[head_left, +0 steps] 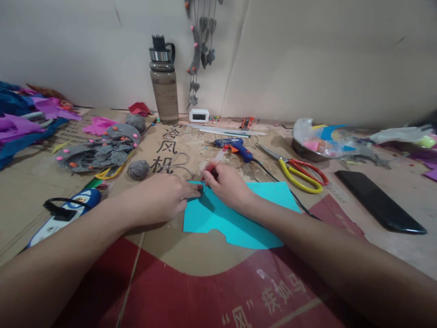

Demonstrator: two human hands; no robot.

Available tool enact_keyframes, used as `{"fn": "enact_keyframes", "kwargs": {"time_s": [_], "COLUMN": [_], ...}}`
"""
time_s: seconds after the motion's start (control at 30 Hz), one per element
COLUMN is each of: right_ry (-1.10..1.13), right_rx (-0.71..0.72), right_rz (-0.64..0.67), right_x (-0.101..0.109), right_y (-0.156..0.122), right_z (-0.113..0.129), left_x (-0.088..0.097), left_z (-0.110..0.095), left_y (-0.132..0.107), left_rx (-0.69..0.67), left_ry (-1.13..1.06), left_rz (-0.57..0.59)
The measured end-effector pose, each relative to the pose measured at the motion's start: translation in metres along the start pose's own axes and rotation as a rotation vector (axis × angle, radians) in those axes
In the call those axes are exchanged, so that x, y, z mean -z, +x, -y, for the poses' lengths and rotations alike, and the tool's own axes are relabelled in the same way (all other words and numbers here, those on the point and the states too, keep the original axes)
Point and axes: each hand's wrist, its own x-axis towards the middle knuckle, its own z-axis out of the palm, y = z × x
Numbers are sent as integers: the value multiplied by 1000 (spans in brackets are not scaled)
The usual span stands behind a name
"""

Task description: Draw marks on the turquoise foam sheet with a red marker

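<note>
A turquoise sheet of felt or paper [239, 218] with a notch in its near edge lies flat on the cardboard. At its upper left corner, my left hand [167, 196] rests with fingers stretched out and pressed down on the edge. My right hand [227, 180] is closed around a slim pen [221, 152] with a pale, clear-looking upper end and some red near the tip. The pen's tip meets the sheet close to my left fingertips, where a small dark curved line [204, 187] shows. My right forearm passes over part of the sheet.
Behind my hands lie a blue glue gun [235, 146], scissors [293, 171] and a ball of grey yarn [138, 169]. A power strip [64, 218] is at left, a black phone [378, 200] at right. A bottle [164, 86] and white clock [199, 115] stand by the wall.
</note>
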Motion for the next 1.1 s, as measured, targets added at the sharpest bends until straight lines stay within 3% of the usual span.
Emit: {"fn": "enact_keyframes", "kwargs": {"time_s": [1.1], "right_ry": [42], "right_rx": [-5], "right_rz": [33], "right_x": [-2], "right_y": [1], "right_z": [1], "left_x": [-4], "left_z": [4], "left_y": [-1], "left_rx": [1], "left_ry": [-20], "left_rz": [-13]}}
